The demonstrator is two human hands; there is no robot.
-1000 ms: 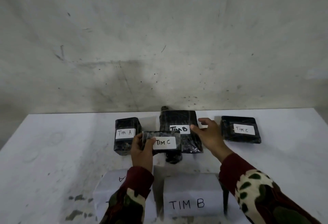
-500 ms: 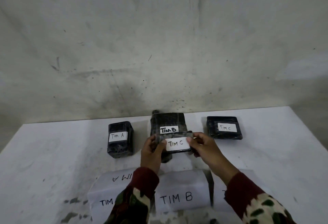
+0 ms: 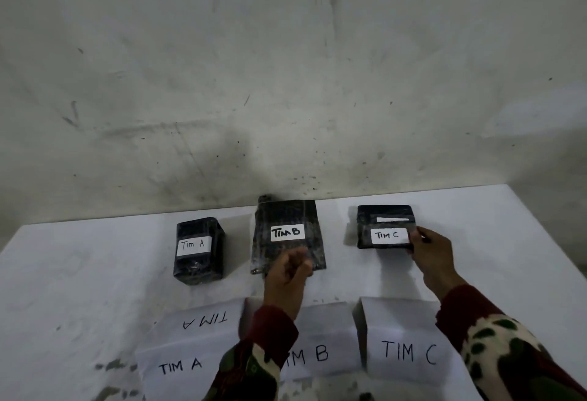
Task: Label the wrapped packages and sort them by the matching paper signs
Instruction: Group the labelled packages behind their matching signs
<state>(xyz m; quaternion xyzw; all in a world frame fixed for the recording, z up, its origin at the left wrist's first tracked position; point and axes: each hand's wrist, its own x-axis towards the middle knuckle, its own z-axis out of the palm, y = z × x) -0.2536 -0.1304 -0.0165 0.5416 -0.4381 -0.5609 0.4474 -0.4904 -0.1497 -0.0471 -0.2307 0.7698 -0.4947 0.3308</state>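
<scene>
The right hand (image 3: 432,259) pinches the right end of the upper TIM C package (image 3: 386,237), which rests on the lower TIM C package (image 3: 385,214) behind the TIM C sign (image 3: 409,354). The left hand (image 3: 287,276) hangs loosely curled, holding nothing, over the near edge of the TIM B package (image 3: 287,232). The TIM A package (image 3: 198,249) stands behind the TIM A sign (image 3: 182,365).
</scene>
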